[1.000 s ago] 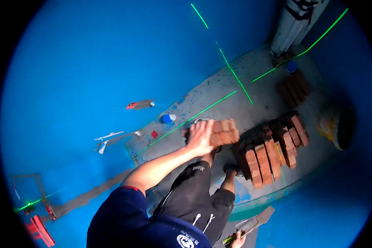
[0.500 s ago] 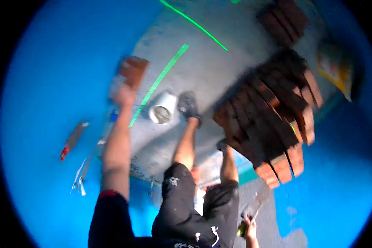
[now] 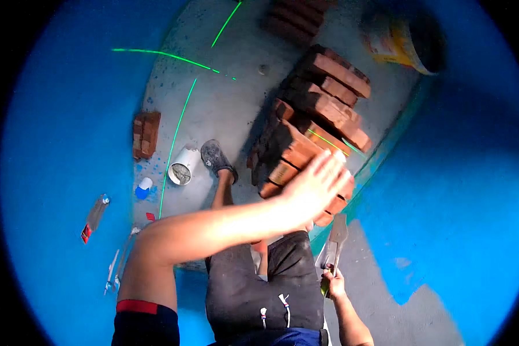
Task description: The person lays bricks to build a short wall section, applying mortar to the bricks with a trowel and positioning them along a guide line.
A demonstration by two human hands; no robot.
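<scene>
My left arm reaches across my body to the right. My left hand (image 3: pixel 319 185), fingers stretched out, is over the near end of a stack of reddish-brown bricks (image 3: pixel 335 109) and hides part of it. Whether the fingertips touch a brick I cannot tell. Low on the right, my right hand (image 3: pixel 333 284) grips a trowel (image 3: pixel 339 229) by its handle, the metal blade pointing up toward the stack. Over at the left edge of the grey floor patch lie reddish-brown bricks (image 3: pixel 146 135), apart from both hands.
A white bucket (image 3: pixel 182 166) with grey contents stands by my shoe (image 3: pixel 214 157). More bricks (image 3: pixel 294 22) and a yellow-and-white bucket (image 3: pixel 399 45) are farther off. Green laser lines (image 3: pixel 179 130) cross the floor. A red-ended tool (image 3: pixel 94 219) lies on the blue surface at left.
My left hand has left the brick at the left and swung right, over the stack. My right hand still holds the trowel, its blade now more upright. The view has shifted.
</scene>
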